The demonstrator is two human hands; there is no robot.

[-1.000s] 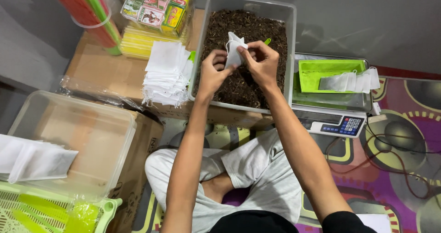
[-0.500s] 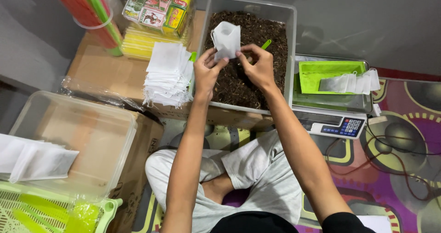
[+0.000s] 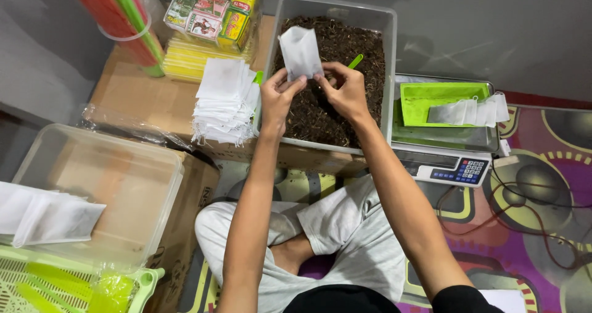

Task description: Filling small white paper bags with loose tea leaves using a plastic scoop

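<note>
- Sitting cross-legged on the patterned floor mat point(image 3: 542, 183), the person is seen from above, both forearms reaching forward over grey shorts point(image 3: 345, 226).
- Nearest on the left, a green slatted basket point(image 3: 74, 288) and a clear plastic tub point(image 3: 98, 189) are seen; flat white pouches point(image 3: 46, 217) lie against the tub's left side.
- A small white filter pouch point(image 3: 300, 53) is held upright between both hands, above the dark loose material in the clear bin point(image 3: 370, 17).
- The left hand point(image 3: 277, 97) is closed on the pouch's lower left corner, thumb and fingertips pinched narrow.
- The right hand point(image 3: 345, 91) is closed on the lower right corner in the same pinch; a green scoop handle point(image 3: 355, 61) pokes out of the fill just beyond it.
- For this hold to go well, the pouch is best kept over the bin so that any spill lands back in the fill, and gripped at the edges only, so that the thin paper is neither crumpled nor torn.
- Just left of the bin, a stack of empty white pouches point(image 3: 225, 100) rests on the cardboard box point(image 3: 154, 91).
- To the right, a digital scale point(image 3: 456, 165) carries a green tray point(image 3: 431, 100) with more pouches laid across it.
- Farthest off, colourful small cartons point(image 3: 213, 8) and a clear cup of red and green sticks point(image 3: 123, 23) are seen.
</note>
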